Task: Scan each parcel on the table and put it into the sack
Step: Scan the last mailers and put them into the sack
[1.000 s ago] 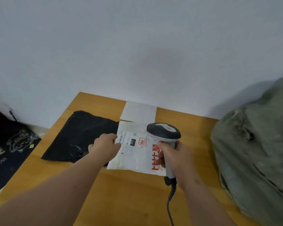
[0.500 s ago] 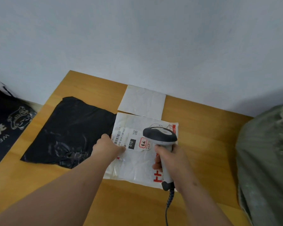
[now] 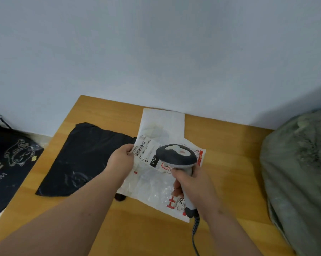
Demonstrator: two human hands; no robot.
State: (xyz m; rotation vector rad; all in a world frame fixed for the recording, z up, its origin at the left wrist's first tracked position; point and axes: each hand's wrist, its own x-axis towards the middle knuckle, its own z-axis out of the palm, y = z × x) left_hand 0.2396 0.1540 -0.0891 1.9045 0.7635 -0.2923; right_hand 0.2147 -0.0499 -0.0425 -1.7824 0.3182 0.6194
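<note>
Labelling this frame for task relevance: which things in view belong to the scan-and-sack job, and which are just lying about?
Job:
white parcel, left hand pinching its label edge
scanner, gripped by right hand
black parcel
plain white parcel by the wall
sack
table

Lying about:
dark printed mat, off the table at left

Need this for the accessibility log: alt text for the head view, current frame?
A right hand holds a handheld scanner over the label of a white parcel on a wooden table, while the left hand pinches the parcel's upper left edge. A black parcel lies left, another white parcel behind, a grey-green sack right.
</note>
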